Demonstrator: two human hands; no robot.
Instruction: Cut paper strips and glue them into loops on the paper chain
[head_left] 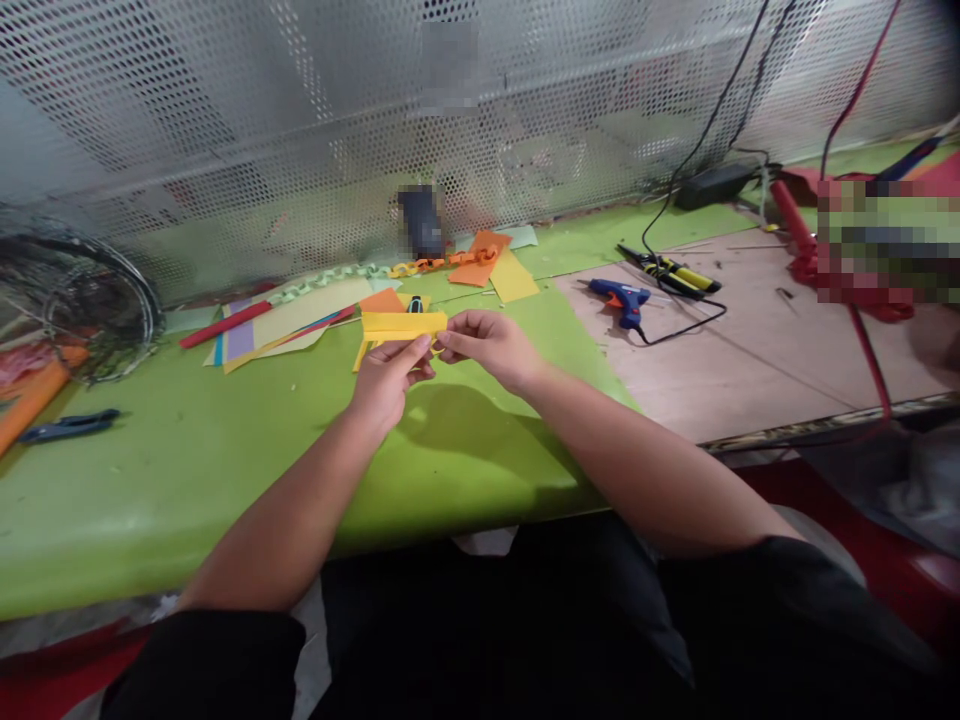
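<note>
Between my two hands is a folded piece of yellow paper, raised above the green tabletop. My left hand pinches its lower edge with thumb and fingers. At its right end my right hand grips the paper, fingers bent close to the left thumb. Just behind the hands lie more yellow paper and a small dark tool, partly covered. A paper chain in pale green, yellow and orange links stretches along the back, its right end on an orange sheet.
Coloured paper sheets and a red roll lie at the back left. Wire coils and dark pliers are farther left. On the right board are a blue glue gun, yellow-black pliers and cords. Perforated metal stands behind.
</note>
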